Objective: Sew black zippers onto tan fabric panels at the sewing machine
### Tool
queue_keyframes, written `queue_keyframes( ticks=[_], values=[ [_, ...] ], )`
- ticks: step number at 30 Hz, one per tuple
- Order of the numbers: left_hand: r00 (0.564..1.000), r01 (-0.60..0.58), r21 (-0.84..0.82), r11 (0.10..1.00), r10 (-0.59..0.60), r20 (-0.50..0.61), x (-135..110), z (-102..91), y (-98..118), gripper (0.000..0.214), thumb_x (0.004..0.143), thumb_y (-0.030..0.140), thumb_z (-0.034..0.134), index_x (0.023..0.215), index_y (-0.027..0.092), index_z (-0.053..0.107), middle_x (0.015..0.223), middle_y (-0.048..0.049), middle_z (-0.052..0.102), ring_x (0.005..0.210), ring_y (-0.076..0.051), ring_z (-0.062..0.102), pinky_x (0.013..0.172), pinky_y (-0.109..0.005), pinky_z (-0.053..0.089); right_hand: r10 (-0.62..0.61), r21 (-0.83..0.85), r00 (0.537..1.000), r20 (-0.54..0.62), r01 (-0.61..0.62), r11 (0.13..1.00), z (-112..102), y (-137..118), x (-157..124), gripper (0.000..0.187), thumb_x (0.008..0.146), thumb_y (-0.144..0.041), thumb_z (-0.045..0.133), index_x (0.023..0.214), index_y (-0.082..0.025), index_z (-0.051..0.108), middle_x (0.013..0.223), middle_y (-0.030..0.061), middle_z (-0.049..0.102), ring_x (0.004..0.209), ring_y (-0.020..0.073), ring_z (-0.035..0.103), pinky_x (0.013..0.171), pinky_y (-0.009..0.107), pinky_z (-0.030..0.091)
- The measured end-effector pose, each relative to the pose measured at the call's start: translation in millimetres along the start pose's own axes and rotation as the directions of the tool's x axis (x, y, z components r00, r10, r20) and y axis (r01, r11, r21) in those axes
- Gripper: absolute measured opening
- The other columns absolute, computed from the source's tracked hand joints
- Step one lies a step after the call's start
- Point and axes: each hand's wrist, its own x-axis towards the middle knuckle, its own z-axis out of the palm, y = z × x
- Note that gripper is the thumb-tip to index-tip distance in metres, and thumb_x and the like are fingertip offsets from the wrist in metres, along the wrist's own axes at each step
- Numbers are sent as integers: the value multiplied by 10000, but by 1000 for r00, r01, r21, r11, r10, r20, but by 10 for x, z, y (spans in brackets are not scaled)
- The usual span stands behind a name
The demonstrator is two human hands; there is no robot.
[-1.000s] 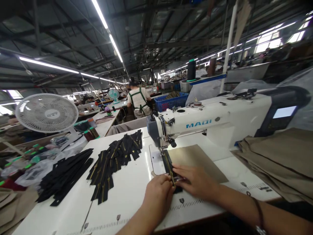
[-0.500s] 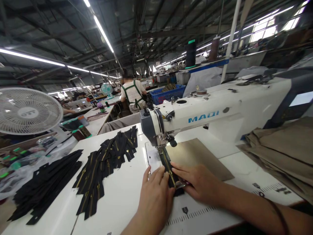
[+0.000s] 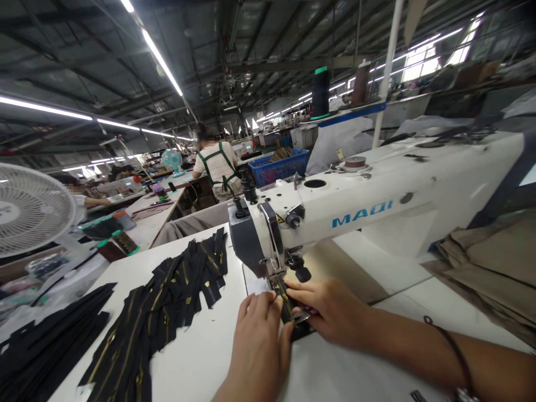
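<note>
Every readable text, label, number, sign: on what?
"MAQI": blue letters on the white sewing machine.
Red markings on the blue plastic crate: too blurred.
Hub marking on the round white fan: too blurred.
Yellow triangular sticker on the machine: too small.
Dark mark on the white tabletop: unreadable.

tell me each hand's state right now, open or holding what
Left hand: open, palm down at the zipper.
Right hand: closed on a small metal tool, exact kind unclear.

Hands on black zipper, white sewing machine above, khaki fabric beside, zipper pile near
</note>
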Motion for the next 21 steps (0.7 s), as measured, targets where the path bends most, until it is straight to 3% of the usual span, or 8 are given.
queue_keyframes(
  ticks=[7,11,17,21],
  values=[
    [998,56,3,998,-56,32,59,-9,-31,253,812,119,528,1055,158,585,983,-94,573,917,-269,538,850,-477,459,28,10,999,-40,-28,1000,-3,35,34,257,822,-281,571,1044,-178,647,1014,93,645,823,231,636,739,308,499],
    [995,91,-18,996,-90,30,41,-12,9,211,790,100,559,988,154,607,965,-82,584,926,-264,533,873,-468,448,12,25,999,-50,-10,1000,-62,54,36,312,937,-313,401,1071,-159,637,1036,132,615,862,228,609,725,306,474],
    [995,101,-41,994,-101,-10,32,20,3,162,782,101,584,921,163,640,929,-66,611,904,-255,551,892,-466,443,-4,17,1000,22,3,1000,-76,166,88,305,957,-310,404,944,-201,689,824,61,650,715,186,600,610,259,396],
    [996,85,-20,996,-85,-1,50,3,-15,168,793,103,570,939,154,637,929,-73,612,899,-257,556,887,-473,443,-14,-66,1000,-9,13,998,-19,195,126,276,946,-287,444,910,-218,708,772,40,654,671,170,588,573,254,350]
  ],
)
